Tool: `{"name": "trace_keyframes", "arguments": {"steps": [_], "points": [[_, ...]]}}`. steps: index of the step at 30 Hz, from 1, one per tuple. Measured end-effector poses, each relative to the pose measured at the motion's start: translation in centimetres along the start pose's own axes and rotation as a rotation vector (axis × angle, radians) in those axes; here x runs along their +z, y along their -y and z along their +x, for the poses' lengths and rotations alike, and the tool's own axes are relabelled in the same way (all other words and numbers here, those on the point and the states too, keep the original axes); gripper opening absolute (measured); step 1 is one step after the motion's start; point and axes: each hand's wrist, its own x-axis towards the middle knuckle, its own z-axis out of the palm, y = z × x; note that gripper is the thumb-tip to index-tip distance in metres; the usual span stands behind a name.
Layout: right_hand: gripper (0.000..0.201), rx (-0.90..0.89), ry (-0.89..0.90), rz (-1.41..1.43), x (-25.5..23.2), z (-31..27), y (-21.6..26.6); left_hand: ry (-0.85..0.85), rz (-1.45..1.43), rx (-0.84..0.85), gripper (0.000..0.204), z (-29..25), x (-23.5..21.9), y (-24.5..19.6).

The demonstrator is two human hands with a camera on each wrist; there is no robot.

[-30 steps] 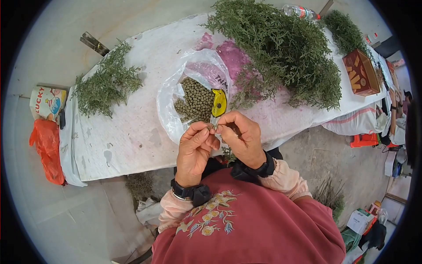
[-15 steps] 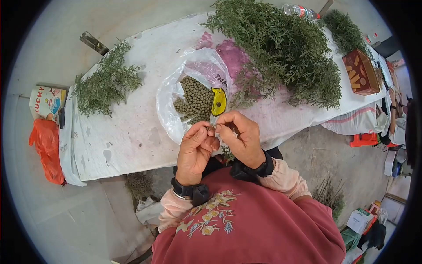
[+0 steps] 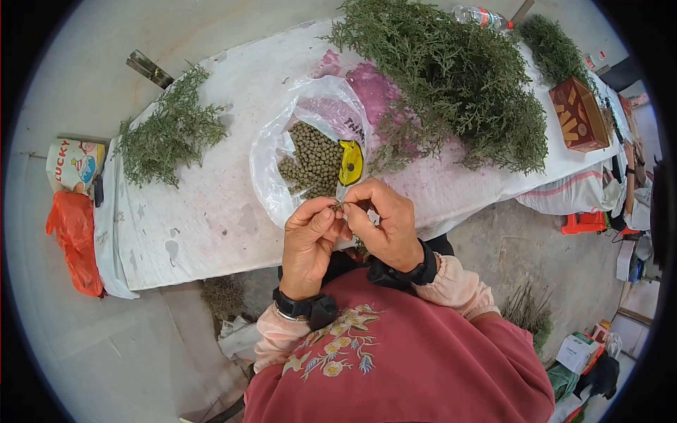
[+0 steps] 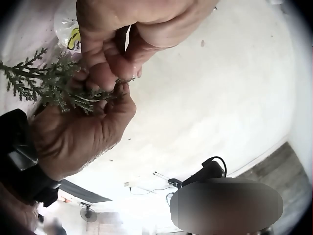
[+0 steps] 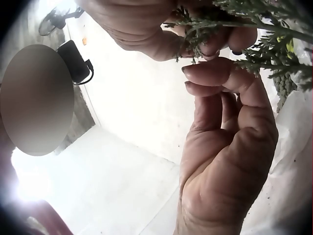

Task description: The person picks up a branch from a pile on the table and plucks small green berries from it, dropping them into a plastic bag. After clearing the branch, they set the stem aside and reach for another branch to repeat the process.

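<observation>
Both hands meet over the table's front edge, below the clear bag in the head view. With thumb and finger, the left hand (image 3: 307,247) pinches at the thin end of a green sprig (image 4: 58,81). Close against it, the right hand (image 3: 389,225) grips the same sprig, whose leafy part spreads past the fingers in the right wrist view. The fingertips partly hide the thin end. Just beyond the hands lies the open plastic bag (image 3: 268,169), holding many small greenish-brown round pieces (image 3: 314,155) and a yellow label (image 3: 350,163).
A large heap of green branches (image 3: 451,84) covers the back right; a smaller bunch (image 3: 169,130) lies left. A brown-red box (image 3: 580,116) and a bottle (image 3: 483,17) stand farther right and back. Red plastic (image 3: 75,240) hangs at the left edge.
The right hand has shifted slightly left and its fingers have moved a little at the sprig. The left hand has barely moved; the bag and branches stay in place.
</observation>
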Motion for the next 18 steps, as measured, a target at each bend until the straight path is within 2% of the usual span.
{"name": "trace_keyframes", "arguments": {"steps": [6,18], "points": [[0.009,-0.017,0.001,-0.033,-0.19,0.12,0.34,-0.007,0.063,0.033,0.013,-0.21,0.31,-0.21],[0.008,-0.070,0.024,-0.048,0.02,-0.06,0.25,0.010,-0.028,0.005,0.013,-0.22,-0.23,0.00]]}}
